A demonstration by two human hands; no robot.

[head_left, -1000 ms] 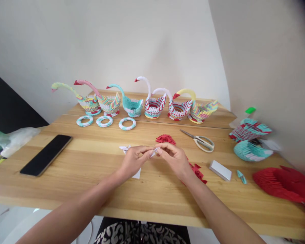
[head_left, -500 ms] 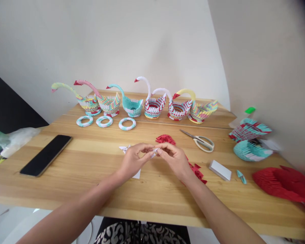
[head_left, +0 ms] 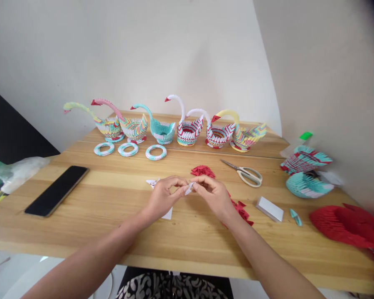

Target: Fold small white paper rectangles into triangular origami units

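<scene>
Sitting pinched between both sets of fingertips, a small white paper piece (head_left: 189,188) is hovering just above the wooden table (head_left: 112,195), near the middle of its near half. Its long axis is running roughly left to right with a slight tilt, the lower end pointing toward the left hand (head_left: 163,197) and the higher end toward the right hand (head_left: 214,195). Both hands are closing on it from opposite sides, thumbs and forefingers grasping it, and neither is clearly nearer. Just left and near of the left hand, other white paper bits (head_left: 152,182) are lying flat. Red folded pieces (head_left: 203,170) are lying just beyond the hands and by the right wrist. Farther right, scissors (head_left: 244,172) are resting; at the far edge, paper swans (head_left: 187,124) are standing in a row.
</scene>
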